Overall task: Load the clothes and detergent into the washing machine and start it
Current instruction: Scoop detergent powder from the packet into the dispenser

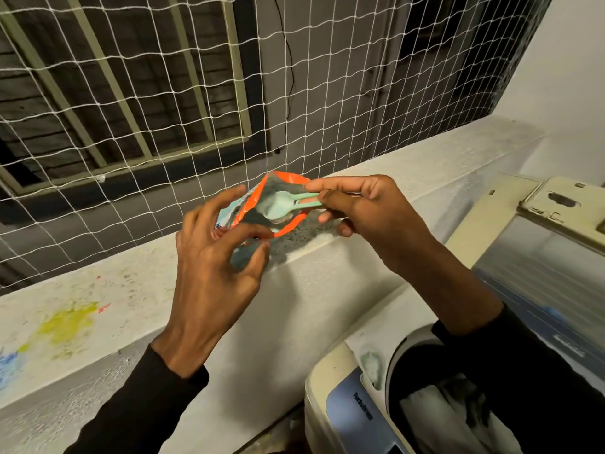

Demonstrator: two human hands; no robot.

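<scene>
An open orange-rimmed detergent packet stands on the white ledge in front of the net. My left hand grips the packet's near side and holds its mouth open. My right hand pinches the handle of a pale green spoon, whose bowl sits inside the packet with powder in it. At the lower right is the top-loading washing machine, its lid raised. White and dark clothes lie in its drum, partly hidden by my right sleeve.
A white rope net closes off the opening above the ledge, with a barred window behind it. Yellow and blue paint stains mark the ledge at the left. A white wall rises at the right.
</scene>
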